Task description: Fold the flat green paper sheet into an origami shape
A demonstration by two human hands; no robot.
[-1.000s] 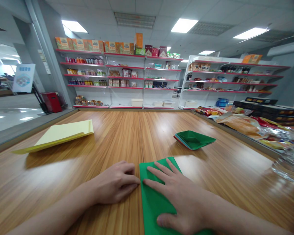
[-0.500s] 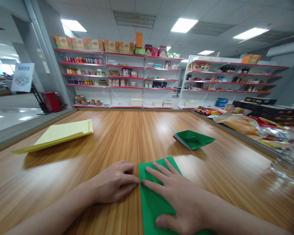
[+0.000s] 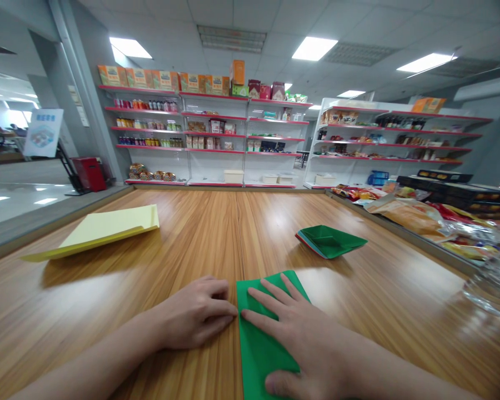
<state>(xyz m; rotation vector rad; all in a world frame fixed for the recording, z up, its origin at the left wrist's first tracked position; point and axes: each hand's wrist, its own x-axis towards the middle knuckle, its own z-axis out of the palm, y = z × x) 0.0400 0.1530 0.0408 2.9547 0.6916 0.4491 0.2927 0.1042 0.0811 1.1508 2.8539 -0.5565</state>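
While green paper [image 3: 256, 355] points lengthwise forward, right hand [image 3: 306, 333] lies spread atop, left hand [image 3: 198, 314] curled closed beside edge

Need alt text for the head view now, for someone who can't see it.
A right hand lies spread on green paper on a wooden table, the loosely curled left hand at the paper's left edge. Beyond lie yellow paper, left, and a green-topped folded piece, right; stocked shelves stand behind.

The left grip [image 3: 198, 315] and right grip [image 3: 302, 336] are bare, as are both slim, smooth forearms [image 3: 102, 355]
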